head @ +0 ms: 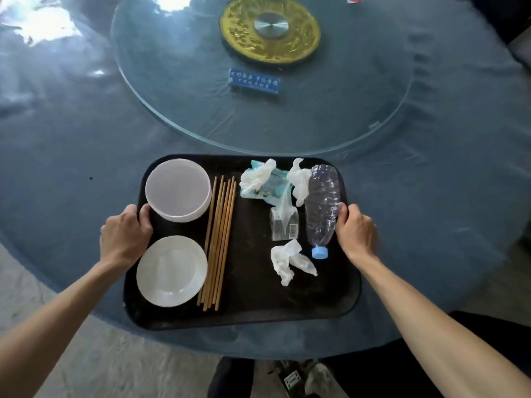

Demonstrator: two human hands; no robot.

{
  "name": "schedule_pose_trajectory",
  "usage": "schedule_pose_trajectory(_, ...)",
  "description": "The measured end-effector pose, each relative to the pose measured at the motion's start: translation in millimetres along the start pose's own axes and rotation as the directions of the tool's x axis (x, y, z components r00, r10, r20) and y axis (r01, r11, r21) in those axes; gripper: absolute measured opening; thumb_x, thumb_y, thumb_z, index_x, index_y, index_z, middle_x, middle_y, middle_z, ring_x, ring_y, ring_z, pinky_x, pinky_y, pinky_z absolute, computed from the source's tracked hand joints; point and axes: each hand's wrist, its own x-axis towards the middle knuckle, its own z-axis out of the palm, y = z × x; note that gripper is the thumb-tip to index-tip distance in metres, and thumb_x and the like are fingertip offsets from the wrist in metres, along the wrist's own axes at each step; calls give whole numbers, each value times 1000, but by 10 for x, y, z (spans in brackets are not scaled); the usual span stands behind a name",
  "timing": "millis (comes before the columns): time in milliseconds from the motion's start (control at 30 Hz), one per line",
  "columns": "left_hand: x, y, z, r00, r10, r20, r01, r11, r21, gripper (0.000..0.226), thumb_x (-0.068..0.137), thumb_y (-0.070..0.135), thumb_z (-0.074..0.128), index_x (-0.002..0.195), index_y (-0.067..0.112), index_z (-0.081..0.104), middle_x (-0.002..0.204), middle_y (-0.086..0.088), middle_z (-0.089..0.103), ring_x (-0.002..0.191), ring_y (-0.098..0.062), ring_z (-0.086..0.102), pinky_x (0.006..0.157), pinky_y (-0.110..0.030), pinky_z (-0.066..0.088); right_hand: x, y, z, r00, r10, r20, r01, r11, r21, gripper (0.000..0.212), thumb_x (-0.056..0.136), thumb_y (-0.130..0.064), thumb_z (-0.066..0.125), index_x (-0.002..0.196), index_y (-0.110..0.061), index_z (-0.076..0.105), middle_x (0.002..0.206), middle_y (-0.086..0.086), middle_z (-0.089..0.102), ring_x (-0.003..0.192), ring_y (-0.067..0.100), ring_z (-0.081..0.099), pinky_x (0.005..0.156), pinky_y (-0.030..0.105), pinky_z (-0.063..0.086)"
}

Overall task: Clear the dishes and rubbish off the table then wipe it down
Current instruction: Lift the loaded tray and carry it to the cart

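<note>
A black tray point(253, 308) lies at the near edge of the round blue table point(71, 156). My left hand point(125, 235) grips its left rim and my right hand point(356, 232) grips its right rim. On the tray stand a white bowl point(178, 189) and a white plate point(171, 270) at the left, with several wooden chopsticks point(218, 242) beside them. At the right lie a crushed clear bottle point(321, 205) with a blue cap, crumpled white tissues point(287, 261), a blue-green wrapper point(267, 185) and a small clear packet point(283, 226).
A glass turntable point(201, 110) with a gold centre disc point(270, 28) fills the table's middle; a small blue sign point(254, 81) stands on it. Pale floor point(115, 363) and my shoes point(301, 377) show below the table edge.
</note>
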Motion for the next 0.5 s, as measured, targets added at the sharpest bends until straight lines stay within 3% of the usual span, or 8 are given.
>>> schedule_pose_trajectory(200,70,385,-525,989,131,-71,-134,990,-34,43,100,40,35,74,6,40,84,-38,58,79,-56,53,69,-47,33,138,24,-651,989,-26,-145,31,999,32,47,108,-40,39,91,1,56,87,33,67,79,52,63,60,42,34)
schedule_pose_trajectory(500,-180,1172,-902,961,271,-49,-273,962,-26,46,103,39,40,78,2,52,89,-38,62,86,-57,57,71,-48,38,-22,586,-1478,976,67,-206,-65,998,16,46,107,-40,41,88,-1,58,88,32,67,82,50,64,60,40,33)
